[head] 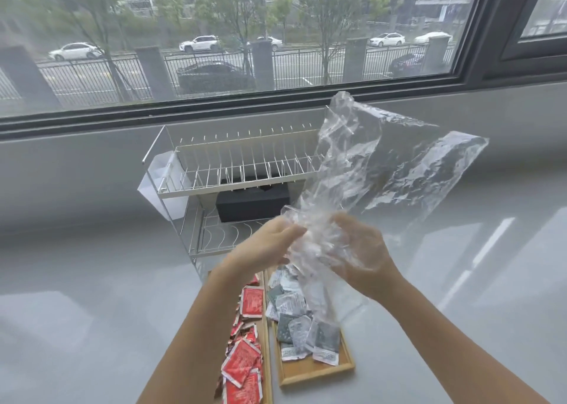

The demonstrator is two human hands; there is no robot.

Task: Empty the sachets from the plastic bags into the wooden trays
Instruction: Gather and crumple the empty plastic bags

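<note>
- Both hands bunch the clear bag (352, 170) above the trays: left hand (270, 244) fingers curled onto its crumpled end, right hand (359, 250) clamped round it behind the film.
- The bag looks empty; a sachet caught in the folds could drop outside the trays if shaken.
- Grey sachets (302, 321) fill the right tray (316, 373), red sachets (244, 363) the left tray (267, 351).
- Loose film could sweep the piled sachets over the rim.
- The right fingers blur through plastic; the left tray is cut off below and partly hidden by the left arm.
</note>
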